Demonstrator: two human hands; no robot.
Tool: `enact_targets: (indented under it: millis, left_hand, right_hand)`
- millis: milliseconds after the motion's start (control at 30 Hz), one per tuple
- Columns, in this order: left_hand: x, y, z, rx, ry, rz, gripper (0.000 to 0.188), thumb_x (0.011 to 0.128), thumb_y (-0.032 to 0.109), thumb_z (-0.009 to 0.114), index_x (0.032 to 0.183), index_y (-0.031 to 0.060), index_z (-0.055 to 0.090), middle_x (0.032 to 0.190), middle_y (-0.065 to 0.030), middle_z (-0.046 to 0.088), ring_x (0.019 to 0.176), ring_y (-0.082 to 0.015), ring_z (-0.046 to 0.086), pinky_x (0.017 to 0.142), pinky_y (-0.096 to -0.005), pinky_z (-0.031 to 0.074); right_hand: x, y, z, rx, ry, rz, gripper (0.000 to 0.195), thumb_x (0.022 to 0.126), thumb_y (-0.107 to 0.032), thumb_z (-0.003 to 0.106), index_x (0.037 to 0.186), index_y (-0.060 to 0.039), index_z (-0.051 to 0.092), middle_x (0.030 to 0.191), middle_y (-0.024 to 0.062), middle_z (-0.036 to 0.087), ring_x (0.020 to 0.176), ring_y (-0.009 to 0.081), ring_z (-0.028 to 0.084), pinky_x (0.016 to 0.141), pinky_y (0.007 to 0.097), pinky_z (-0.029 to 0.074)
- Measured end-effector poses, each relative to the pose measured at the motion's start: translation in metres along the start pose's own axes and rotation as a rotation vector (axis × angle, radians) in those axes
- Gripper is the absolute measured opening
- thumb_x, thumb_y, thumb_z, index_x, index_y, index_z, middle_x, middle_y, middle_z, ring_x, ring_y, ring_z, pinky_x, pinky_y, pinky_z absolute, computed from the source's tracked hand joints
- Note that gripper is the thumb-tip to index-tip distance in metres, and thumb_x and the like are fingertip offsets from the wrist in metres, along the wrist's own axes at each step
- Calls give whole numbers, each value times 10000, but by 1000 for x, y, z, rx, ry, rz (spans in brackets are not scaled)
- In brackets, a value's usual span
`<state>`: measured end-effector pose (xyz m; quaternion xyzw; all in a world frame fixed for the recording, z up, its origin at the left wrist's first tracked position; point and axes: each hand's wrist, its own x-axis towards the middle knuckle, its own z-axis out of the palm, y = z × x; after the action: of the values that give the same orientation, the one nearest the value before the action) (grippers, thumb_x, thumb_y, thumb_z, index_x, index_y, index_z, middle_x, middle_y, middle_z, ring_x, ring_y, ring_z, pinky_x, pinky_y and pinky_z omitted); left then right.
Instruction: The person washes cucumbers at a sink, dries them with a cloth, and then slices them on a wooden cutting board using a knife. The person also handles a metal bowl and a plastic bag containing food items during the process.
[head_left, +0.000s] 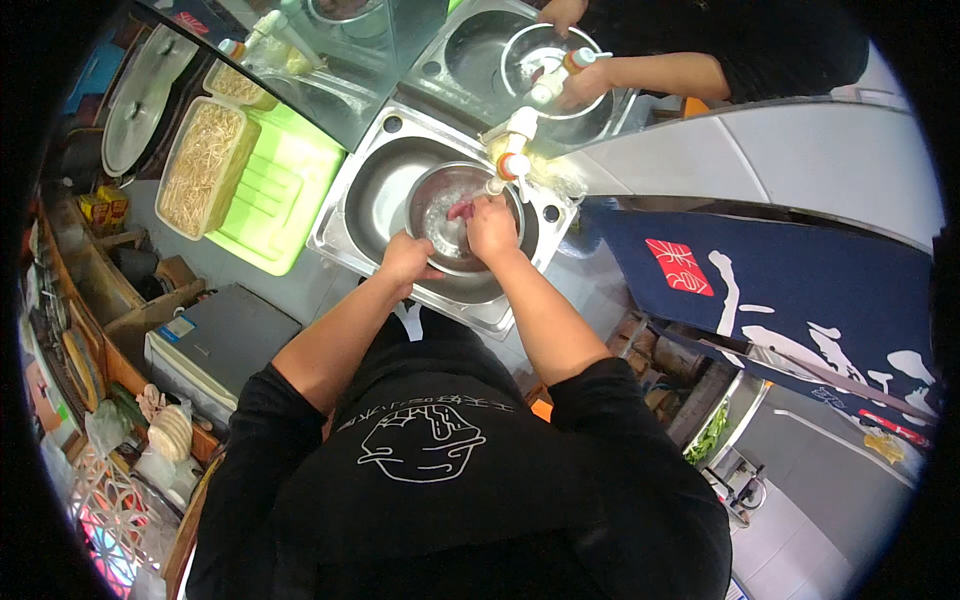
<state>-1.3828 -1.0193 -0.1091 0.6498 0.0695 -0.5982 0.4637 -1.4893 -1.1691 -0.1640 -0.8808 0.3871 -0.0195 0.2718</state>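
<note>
In a stainless steel sink (375, 196) sits a round metal bowl (420, 191) with bubbly water (444, 225) in it. My left hand (407, 259) grips the bowl's near left rim, thumb towards the inside. Over the bowl's right side, my right hand (493, 229) reaches in with fingers curled around a reddish piece of raw meat (461, 211). Its palm side is hidden from me. A white tap with an orange ring (513, 165) stands just above that hand, its spout pointing into the bowl.
A mirror (465, 82) behind the sink reflects the bowl and arms. Leftward, a tub of bean sprouts (202, 169) rests on a lime-green plastic tray (281, 187). A grey-topped appliance (229, 337) stands lower left. A navy cloth curtain (765, 292) with white lettering hangs at right.
</note>
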Motion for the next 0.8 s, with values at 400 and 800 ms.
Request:
enact_targets:
  millis: [400,800]
  left_hand:
    - [2,-7,-20,-84,45,20,319,875,-11,564,1104,-228,518,981,-237,656,763,-325,717,577,-387,650]
    - [-1,-9,-30,-106,-30,-54,307,885,-6,523,1124,-199,532,980,-226,657,686,-314,708,603,-370,655]
  right_hand:
    - [4,-19,-32,-248,-675,-239,221,840,-276,724,923,-71,718,1002,206,724,917,386,697,784,482,555]
    - [-9,-48,7,125,-678,-365,155,796,-165,712,926,-81,702,896,176,687,959,383,669,804,482,538]
